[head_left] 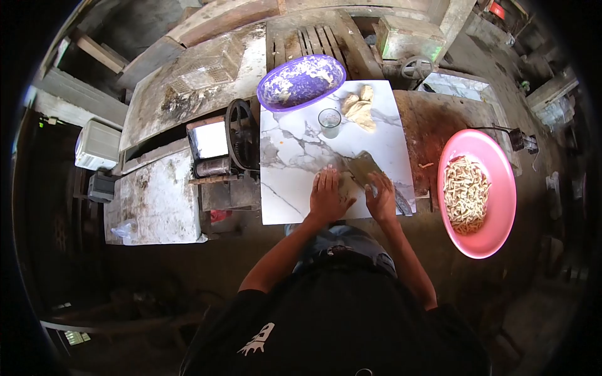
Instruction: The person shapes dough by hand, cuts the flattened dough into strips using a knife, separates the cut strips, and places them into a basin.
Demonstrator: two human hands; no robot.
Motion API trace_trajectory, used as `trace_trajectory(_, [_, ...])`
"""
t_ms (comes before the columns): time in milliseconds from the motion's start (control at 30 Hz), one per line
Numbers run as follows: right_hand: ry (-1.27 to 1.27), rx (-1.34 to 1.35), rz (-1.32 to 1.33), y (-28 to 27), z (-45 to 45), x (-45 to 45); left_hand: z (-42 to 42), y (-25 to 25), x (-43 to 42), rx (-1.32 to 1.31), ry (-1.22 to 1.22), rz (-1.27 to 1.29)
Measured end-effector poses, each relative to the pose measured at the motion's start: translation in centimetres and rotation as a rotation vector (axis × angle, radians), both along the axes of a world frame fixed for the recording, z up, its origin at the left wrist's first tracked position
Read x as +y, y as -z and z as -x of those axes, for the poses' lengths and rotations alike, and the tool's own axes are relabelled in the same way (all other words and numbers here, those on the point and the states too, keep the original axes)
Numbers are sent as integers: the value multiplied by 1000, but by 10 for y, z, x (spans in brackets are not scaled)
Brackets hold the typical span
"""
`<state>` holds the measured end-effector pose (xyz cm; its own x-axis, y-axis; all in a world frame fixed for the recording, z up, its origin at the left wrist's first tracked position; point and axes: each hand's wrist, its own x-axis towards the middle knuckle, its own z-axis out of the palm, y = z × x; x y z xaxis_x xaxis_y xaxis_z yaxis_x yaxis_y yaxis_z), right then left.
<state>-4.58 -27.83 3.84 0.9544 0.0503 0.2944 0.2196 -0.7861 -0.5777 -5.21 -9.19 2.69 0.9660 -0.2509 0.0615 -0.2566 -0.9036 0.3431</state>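
Observation:
My left hand (327,195) lies palm down on the marble-patterned tabletop (288,194), its fingers stretched out and thumb apart. Close beside it, my right hand (380,197) has curled fingers at the lower end of a flat, olive-brown rectangular piece (362,165), perhaps a blade or scraper. Its exact kind is unclear, and the hand covers part of it. Beyond the hands stands a clear drinking glass (329,123). A pale lump of dough (360,110) rests to the glass's right. At the far edge sits a purple basin (266,103) smeared with dough.
On the right is a pink basin (500,207) holding many short dough strips (466,193). A machine with a dark handwheel (240,133) adjoins the table's left side. Another wheeled machine (417,67) stands at the back right. Farther left is a stained worktop (153,200).

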Motion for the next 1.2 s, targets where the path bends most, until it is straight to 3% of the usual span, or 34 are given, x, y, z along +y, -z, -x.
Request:
trace_trajectory(233, [-186, -12, 16, 9, 4, 18, 40, -20, -7, 222, -63, 10])
trace_trajectory(367, [-364, 132, 45, 11, 3, 34, 47, -23, 4, 364, -34, -48])
trace_trajectory(467, [-451, 176, 133, 4, 5, 46, 41, -41, 19, 511, 80, 88])
trace_trajectory(533, [-492, 205, 167, 8, 10, 52, 33, -51, 24, 607, -99, 235])
trace_trajectory(567, [-524, 168, 242, 15, 10, 55, 33, -46, 25, 609, -106, 237])
trace_trajectory(633, [-563, 130, 323, 21, 12, 57, 32, -22, 27, 27, -38, -117])
trace_trajectory(833, [-539, 173, 382, 7, 34, 63, 42, 1, 37, 214, 45, -134])
trace_trajectory(933, [-537, 254, 428, 0, 32, 65, 44, -5, 35, 230, 3, -126])
trace_trajectory(1200, [-445, 134, 522, 4, -11, 75, 0, -2, 43, 196, -18, -121])
